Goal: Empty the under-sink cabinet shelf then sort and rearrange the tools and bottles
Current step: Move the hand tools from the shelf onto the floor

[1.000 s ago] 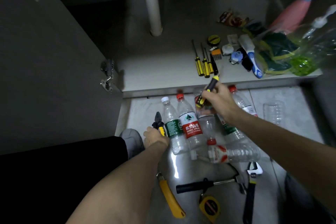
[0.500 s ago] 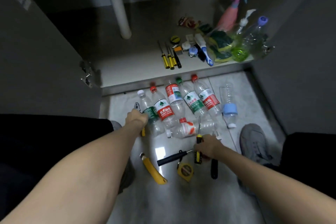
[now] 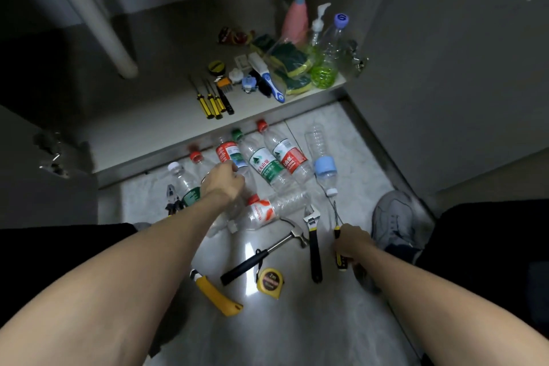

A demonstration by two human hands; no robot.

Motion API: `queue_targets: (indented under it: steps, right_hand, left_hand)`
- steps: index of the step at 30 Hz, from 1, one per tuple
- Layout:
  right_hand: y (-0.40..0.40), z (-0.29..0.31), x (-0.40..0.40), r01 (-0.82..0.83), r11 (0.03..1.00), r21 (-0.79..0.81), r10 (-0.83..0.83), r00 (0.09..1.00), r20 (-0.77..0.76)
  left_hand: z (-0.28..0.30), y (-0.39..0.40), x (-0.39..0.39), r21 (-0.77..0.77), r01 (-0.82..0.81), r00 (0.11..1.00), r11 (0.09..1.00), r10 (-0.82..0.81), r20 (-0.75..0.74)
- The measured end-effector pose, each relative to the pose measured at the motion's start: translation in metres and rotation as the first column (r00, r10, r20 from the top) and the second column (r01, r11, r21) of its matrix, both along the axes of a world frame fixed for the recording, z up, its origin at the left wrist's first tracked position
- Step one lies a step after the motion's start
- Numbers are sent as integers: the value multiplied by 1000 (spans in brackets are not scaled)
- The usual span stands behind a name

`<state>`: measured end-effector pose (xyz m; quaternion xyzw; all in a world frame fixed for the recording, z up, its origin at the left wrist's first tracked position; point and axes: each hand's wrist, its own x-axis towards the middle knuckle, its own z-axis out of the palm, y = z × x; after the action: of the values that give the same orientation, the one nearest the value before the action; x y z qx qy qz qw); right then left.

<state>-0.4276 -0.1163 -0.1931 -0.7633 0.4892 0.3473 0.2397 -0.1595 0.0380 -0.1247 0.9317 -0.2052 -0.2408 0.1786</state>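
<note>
Right hand (image 3: 352,242) grips a slim yellow-black screwdriver (image 3: 338,242); left hand (image 3: 224,183) curls over clear ribbed bottles (image 3: 237,184).

Dim room, glossy tile floor (image 3: 297,336), open grey cabinet doors (image 3: 445,83)

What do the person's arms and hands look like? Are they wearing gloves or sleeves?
No gloves and no sleeves show. Both forearms are bare right up to the picture's lower edge. The left hand and right hand are bare too, and no watch, ring or bracelet is visible on them. The only clothing in view is dark trousers and a grey shoe.
</note>
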Motion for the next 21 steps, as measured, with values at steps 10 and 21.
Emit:
queue_targets:
  steps: [10,21]
  right_hand:
    - [-18,0,19,-99,984,-149,108,993,53]
    - [-70,109,215,-358,894,-268,440,810,388]
  left_hand:
    - [-12,2,29,-22,-107,994,994,107,-22]
    - [19,-21,118,-128,-266,962,956,272,32]
